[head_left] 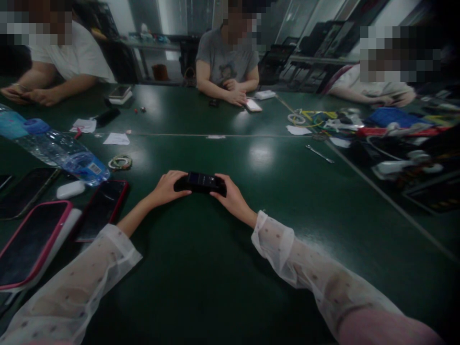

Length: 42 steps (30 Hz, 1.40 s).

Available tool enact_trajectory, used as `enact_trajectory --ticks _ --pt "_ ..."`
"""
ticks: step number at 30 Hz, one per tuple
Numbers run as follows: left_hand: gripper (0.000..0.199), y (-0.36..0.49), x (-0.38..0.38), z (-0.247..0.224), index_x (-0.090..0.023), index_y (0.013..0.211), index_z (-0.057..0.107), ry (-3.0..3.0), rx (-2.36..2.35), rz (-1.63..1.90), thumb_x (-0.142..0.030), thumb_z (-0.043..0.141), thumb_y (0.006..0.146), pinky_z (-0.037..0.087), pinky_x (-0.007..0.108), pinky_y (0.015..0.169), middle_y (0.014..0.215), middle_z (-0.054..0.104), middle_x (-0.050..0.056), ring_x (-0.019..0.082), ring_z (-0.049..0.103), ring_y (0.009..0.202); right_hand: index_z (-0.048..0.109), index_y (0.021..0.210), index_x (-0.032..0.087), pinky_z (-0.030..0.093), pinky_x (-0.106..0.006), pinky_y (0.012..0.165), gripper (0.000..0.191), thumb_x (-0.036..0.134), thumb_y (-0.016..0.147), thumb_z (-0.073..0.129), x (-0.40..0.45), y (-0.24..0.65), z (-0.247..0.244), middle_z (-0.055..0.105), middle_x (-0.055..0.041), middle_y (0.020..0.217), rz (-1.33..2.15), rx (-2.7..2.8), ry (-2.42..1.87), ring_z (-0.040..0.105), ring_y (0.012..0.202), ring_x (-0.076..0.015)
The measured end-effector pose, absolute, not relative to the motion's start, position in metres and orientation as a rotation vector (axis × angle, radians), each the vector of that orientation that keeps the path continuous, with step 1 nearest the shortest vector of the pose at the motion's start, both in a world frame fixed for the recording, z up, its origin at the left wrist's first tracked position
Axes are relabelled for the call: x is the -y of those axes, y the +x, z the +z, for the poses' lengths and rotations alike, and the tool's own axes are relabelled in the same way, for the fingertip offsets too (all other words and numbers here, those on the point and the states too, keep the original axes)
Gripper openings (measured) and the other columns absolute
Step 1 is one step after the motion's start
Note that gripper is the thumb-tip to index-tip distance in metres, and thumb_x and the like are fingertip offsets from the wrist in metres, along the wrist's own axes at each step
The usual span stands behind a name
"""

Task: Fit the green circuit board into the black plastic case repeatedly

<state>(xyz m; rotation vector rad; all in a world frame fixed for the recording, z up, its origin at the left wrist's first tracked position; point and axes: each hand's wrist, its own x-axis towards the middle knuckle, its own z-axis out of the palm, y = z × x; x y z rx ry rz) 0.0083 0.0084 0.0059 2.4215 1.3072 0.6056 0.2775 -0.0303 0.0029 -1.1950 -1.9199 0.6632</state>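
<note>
A small black device with a dark panel and tiny white marks [201, 181] is held at the middle of the green table [201, 268]. My left hand [168, 188] grips its left end, thumb along the near edge and fingers behind. At the opposite end, my right hand [230, 195] pinches it the same way. The device's exact kind does not show. Its two ends are partly covered by my fingers. Sheer white dotted sleeves cover both my forearms.
On the left lie phones, one in a pink case [34, 239] and one in a red case [102, 208], a white earbud case [71, 190], a tipped water bottle [64, 151] and bracelets [120, 162]. A wrench [319, 153] and cable clutter [323, 119] lie right. Several people sit opposite.
</note>
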Motion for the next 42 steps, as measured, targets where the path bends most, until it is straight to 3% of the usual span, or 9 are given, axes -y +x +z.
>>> enact_trajectory --ticks 18,26,30,36,42 --pt "0.057 0.008 -0.008 0.005 -0.022 0.122 0.052 2.409 -1.313 0.627 -0.057 0.064 0.079 0.04 0.045 0.096 0.126 0.057 0.009 0.03 0.049 0.118 0.043 0.129 0.024 0.049 -0.046 0.101 0.052 0.027 0.083 0.067 0.036 0.276 0.008 0.057 -0.0095 0.124 0.678 1.803 -1.15 0.06 0.114 -0.0241" --pt "0.049 0.007 -0.01 0.004 -0.027 0.125 0.053 2.417 -1.285 0.614 -0.052 0.062 0.083 0.038 0.047 0.096 0.128 0.057 0.007 0.029 0.047 0.12 0.04 0.132 0.025 0.048 -0.047 0.101 0.056 0.034 0.083 0.065 0.032 0.293 0.017 0.055 -0.0104 0.125 0.395 1.645 -1.174 0.057 0.115 -0.0256" --pt "0.049 0.007 -0.009 0.007 -0.027 0.126 0.053 2.419 -1.276 0.606 -0.053 0.06 0.085 0.039 0.046 0.095 0.129 0.057 0.006 0.028 0.048 0.12 0.043 0.13 0.02 0.049 -0.049 0.097 0.054 0.033 0.082 0.066 0.024 0.321 0.007 0.057 -0.0126 0.12 0.301 1.63 -1.277 0.06 0.109 -0.0269" --pt "0.047 0.008 -0.007 0.009 -0.026 0.126 0.054 2.411 -1.262 0.593 -0.052 0.059 0.086 0.038 0.046 0.097 0.13 0.057 0.006 0.027 0.047 0.122 0.046 0.125 0.017 0.052 -0.05 0.09 0.054 0.034 0.08 0.068 0.019 0.341 -0.007 0.061 -0.0139 0.114 0.374 1.679 -1.399 0.063 0.102 -0.0287" --pt "0.047 0.009 -0.006 0.014 -0.027 0.125 0.054 2.384 -1.28 0.588 -0.051 0.06 0.086 0.039 0.047 0.097 0.13 0.057 0.006 0.028 0.048 0.121 0.044 0.125 0.019 0.051 -0.051 0.094 0.052 0.033 0.081 0.067 0.02 0.336 -0.007 0.06 -0.0129 0.115 0.427 1.754 -1.388 0.061 0.106 -0.0289"
